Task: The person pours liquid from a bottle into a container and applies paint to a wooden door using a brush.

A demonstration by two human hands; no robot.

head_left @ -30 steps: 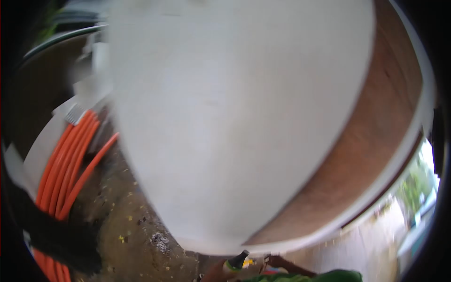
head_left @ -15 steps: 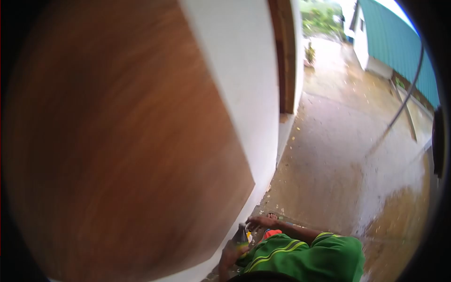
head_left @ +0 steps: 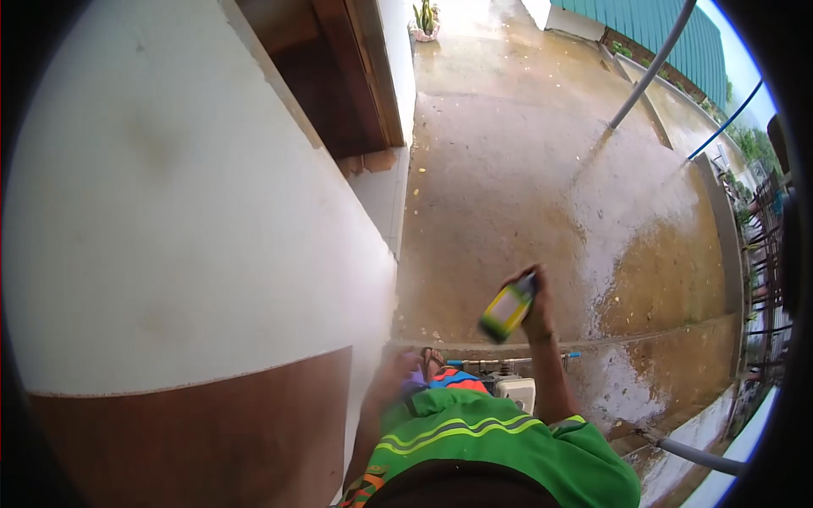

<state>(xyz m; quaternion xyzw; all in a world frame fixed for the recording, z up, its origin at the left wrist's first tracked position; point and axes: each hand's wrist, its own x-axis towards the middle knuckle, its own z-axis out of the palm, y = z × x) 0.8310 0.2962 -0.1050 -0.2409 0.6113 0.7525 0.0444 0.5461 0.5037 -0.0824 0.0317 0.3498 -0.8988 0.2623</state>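
Observation:
My right hand (head_left: 540, 309) is closed around the dark-capped end of a bottle (head_left: 506, 311) with a green and yellow label. The bottle is tilted over the wet floor, its base pointing down and to the left. Low beside the wall, my left hand (head_left: 394, 375) is smeared by motion, so its fingers cannot be made out. A purple item (head_left: 415, 383) shows right by that hand; whether the hand grips it is unclear.
A white wall with a brown lower panel (head_left: 195, 432) runs along the left, with a doorway (head_left: 339, 76) further on. Wet concrete floor (head_left: 491, 186) stretches ahead. A grey pole (head_left: 652, 72) stands to the right. A white boxy object (head_left: 517, 394) sits below my right forearm.
The bottle has gone from near my left hand by the wall out to the right in my right hand. My view has swung from the brown panel toward the floor.

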